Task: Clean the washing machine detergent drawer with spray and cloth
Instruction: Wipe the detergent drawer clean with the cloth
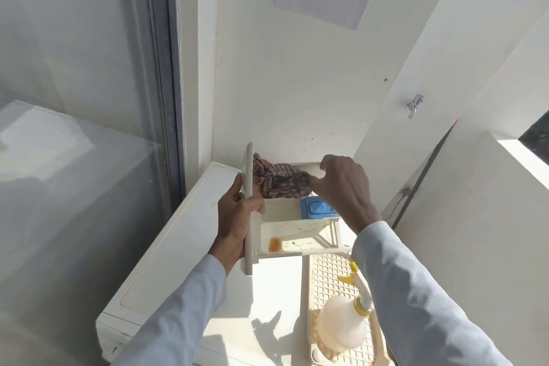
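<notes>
A person holds a white plastic drawer [292, 235] above a washing machine [178, 246]. The left hand [237, 217] grips its front panel; the right hand [344, 187] pinches a soft checked cloth [279, 181] inside the far compartment. The drawer looks light and rigid, best gripped by its panel.

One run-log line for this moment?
left hand holds drawer | right hand wipes cloth | orange stain remains
</notes>
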### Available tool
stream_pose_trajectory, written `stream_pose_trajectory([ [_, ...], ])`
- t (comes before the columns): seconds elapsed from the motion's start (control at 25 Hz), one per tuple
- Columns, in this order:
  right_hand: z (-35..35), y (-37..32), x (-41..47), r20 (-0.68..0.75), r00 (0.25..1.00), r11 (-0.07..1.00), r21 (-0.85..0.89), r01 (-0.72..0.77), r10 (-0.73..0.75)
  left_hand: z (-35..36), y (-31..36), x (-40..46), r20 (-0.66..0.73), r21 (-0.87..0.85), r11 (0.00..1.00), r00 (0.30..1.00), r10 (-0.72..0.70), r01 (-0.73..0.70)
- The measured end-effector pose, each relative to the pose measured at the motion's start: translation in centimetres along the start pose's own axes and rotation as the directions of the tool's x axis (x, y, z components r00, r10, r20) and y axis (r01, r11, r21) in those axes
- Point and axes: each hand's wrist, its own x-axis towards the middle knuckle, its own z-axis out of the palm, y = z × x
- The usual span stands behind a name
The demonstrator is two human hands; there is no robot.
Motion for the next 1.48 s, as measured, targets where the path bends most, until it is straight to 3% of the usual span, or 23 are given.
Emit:
stream_pose_trajectory([
  [0.12,-0.3,-2.1,-1.4,-0.169,0.971,0.958,0.205,0.201,-0.167,0.4,-0.3,0.1,-0.005,-0.008,1.000,1.000,-0.014,0.014],
  [0.16,0.0,-3.3,-2.1,-0.149,0.949,0.913,0.265,0.311,-0.279,0.5,-0.4,0.0,0.002,-0.008,1.000,1.000,-0.019,0.019],
  [0.24,1.2,-4.4,-3.2,-0.040,0.858,0.833,0.220,0.508,-0.513,0.7,-0.6,-0.1,0.017,-0.016,1.000,1.000,-0.023,0.024],
  [0.32,2.4,-3.6,-3.2,-0.005,0.807,0.798,0.152,0.584,-0.590,0.5,-0.9,-0.2,0.008,-0.022,0.999,0.999,-0.038,0.038],
  [0.44,2.2,-1.4,-2.6,-0.010,0.888,0.861,0.238,0.449,-0.460,-0.5,-1.3,0.0,-0.016,0.003,0.998,0.998,-0.056,0.056],
  [0.6,0.3,1.6,-1.1,-0.004,0.959,0.958,0.051,0.283,-0.284,-1.2,-1.0,0.2,-0.017,0.011,0.999,0.999,-0.045,0.046],
  [0.72,-1.1,1.2,-1.4,0.135,0.960,0.943,-0.197,0.270,-0.247,-1.0,-1.3,0.1,-0.022,0.003,0.999,0.999,-0.047,0.047],
  [0.88,-0.7,-0.7,-3.1,0.303,0.902,0.939,-0.061,0.340,-0.307,-0.5,-1.5,-0.3,-0.015,-0.019,0.997,0.997,-0.076,0.076],
  [1.08,0.9,-2.5,-3.5,0.286,0.953,0.970,-0.186,0.154,-0.096,0.6,-1.2,-0.9,0.000,-0.071,0.992,0.995,-0.102,0.102],
  [1.24,1.5,-2.9,-2.6,0.332,0.941,0.975,0.176,-0.137,0.072,1.2,-1.2,-0.7,0.002,-0.025,0.996,0.997,-0.083,0.083],
  [1.4,2.2,-3.9,-2.3,0.353,0.935,0.939,0.312,-0.148,0.031,1.3,-1.4,-0.7,-0.002,-0.049,0.995,0.996,-0.093,0.092],
  [1.48,2.1,-3.7,-1.9,0.406,0.913,0.845,0.474,-0.247,0.039,1.1,-1.2,-0.8,-0.017,-0.018,0.998,0.998,-0.066,0.066],
])
